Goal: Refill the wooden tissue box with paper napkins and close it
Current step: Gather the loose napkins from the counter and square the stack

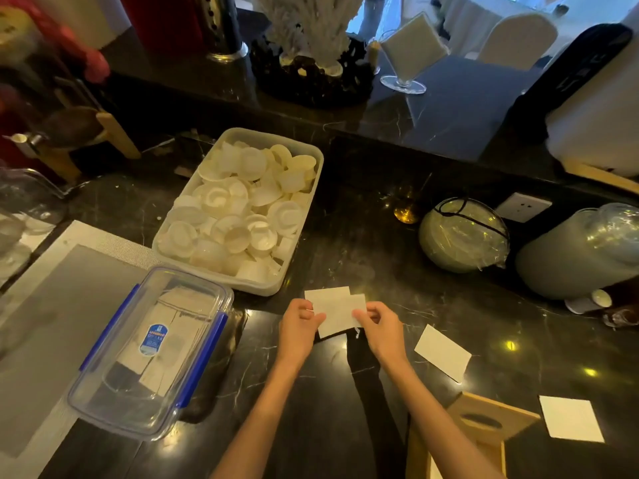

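Both my hands hold a white paper napkin (336, 310) just above the dark marble counter, in the middle of the view. My left hand (298, 327) pinches its left edge and my right hand (379, 329) pinches its right edge. Two more white napkins lie flat on the counter, one (442, 352) to the right of my hands and one (570, 423) at the lower right. The wooden tissue box (484, 423), pale wood with an oval slot in its top panel, sits at the bottom right beside my right forearm; I cannot tell whether it holds any napkins.
A clear plastic container with blue clips (152, 350) rests on a grey mat at the left. Behind it stands a white tub of small white cups (242, 209). Plastic-wrapped round jars (463, 233) and a wall socket (524, 206) are at the right.
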`<move>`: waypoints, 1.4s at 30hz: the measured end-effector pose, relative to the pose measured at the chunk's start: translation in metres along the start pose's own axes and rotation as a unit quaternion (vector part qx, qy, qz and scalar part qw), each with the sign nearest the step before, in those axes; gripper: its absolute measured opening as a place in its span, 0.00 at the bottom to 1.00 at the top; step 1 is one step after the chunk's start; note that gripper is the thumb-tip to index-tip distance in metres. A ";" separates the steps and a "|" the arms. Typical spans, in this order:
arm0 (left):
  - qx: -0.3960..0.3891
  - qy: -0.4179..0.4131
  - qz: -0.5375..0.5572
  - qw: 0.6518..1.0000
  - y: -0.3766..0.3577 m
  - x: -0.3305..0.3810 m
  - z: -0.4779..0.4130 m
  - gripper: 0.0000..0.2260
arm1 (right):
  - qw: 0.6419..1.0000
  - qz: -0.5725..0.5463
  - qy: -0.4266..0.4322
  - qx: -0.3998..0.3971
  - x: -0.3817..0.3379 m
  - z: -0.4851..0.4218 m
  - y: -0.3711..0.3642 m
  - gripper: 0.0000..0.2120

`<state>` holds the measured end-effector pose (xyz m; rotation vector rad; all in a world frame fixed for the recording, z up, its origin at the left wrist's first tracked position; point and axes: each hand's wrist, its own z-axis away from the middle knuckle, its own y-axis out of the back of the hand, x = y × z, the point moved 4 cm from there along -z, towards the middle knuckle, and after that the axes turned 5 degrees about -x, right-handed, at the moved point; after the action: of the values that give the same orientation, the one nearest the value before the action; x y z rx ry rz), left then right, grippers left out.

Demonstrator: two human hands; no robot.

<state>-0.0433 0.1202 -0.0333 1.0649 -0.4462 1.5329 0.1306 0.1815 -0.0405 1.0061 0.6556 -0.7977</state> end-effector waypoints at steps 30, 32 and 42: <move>0.115 0.168 0.053 0.978 -0.027 -0.009 -0.045 0.21 | 0.987 0.158 0.000 0.036 0.005 -0.039 -0.029 0.18; 0.096 0.172 0.020 0.980 -0.025 -0.014 -0.047 0.16 | 0.988 0.153 -0.003 0.036 0.009 -0.036 -0.029 0.20; -0.040 0.025 0.101 0.994 -0.017 0.018 -0.005 0.22 | 0.996 0.076 0.003 -0.055 0.015 -0.010 -0.021 0.32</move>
<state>-0.0282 0.1386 -0.0255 0.9410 -0.5904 1.7015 0.1202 0.1804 -0.0661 0.9468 0.6142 -0.6197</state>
